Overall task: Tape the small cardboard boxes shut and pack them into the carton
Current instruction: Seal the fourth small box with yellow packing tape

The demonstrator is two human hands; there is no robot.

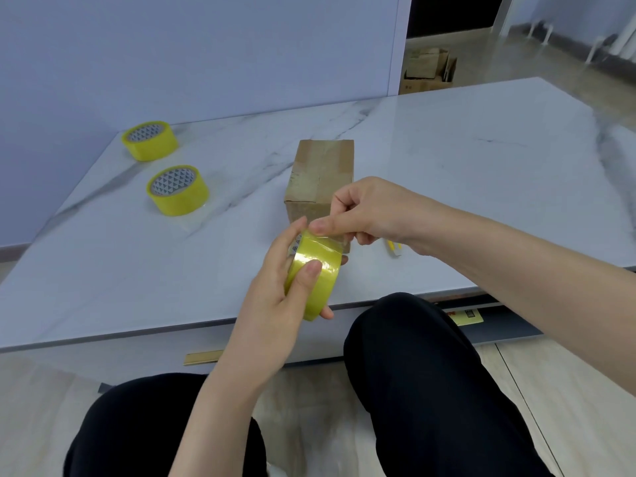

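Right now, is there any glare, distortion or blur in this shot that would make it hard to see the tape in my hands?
Head view: wide-angle lens bows the table edges; light is soft and bluish, with faint shadows; a bright glare streak crosses the tape roll held by the left hand, where the right hand pinches at it; hands and small cardboard box are sharp.

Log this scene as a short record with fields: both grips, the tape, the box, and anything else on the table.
left grip: holds the yellow tape roll around its rim
right grip: pinches at that roll's top, apparently at the tape end
small cardboard box: upright on the table, behind both grips, flaps down
spare tape rolls: two, lying flat at far left, apart
other: yellow-and-white object beside the right grip, partly hidden
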